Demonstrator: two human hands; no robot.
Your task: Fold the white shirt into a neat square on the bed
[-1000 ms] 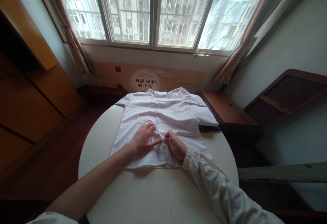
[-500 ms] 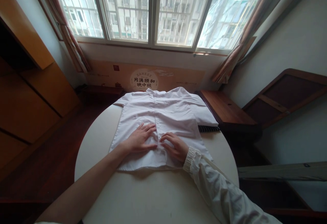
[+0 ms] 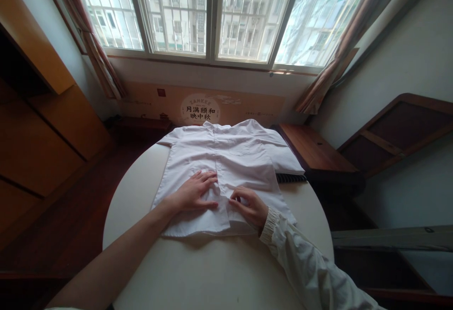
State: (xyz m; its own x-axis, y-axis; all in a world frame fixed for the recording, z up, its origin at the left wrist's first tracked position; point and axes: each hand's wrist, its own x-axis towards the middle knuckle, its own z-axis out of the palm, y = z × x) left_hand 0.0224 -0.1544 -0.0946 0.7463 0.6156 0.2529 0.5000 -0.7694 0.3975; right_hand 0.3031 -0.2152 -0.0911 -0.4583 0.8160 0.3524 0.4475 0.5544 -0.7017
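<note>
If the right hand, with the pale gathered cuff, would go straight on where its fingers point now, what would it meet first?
Probably the flat, bare left hand, on its thumb side: it lies on the white cloth shirt, ahead of the right hand. Exact depth is unclear.

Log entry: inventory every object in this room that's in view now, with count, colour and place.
Round flat table: 1, off-white, centre
Button-front cloth shirt: 1, white, spread on the table
Striped item, material unclear: 1, black and pale, partly under the shirt
Wide barred window: 1, pale frame, top
Long curtains: 2, pinkish-brown, flanking the window
Printed banner: 1, tan, below the window
Wooden cabinet: 1, orange-brown, left
Low furniture piece: 1, dark brown, behind the table, left
Flat-topped wooden furniture: 1, reddish-brown, right of the shirt
Framed panel: 1, brown, far right
Long bar: 1, grey, lower right
Left hand: 1, bare, palm down on the shirt
Right hand: 1, bare, fingers curled at the shirt's front
Gathered-cuff sleeve: 1, off-white, right arm
</note>
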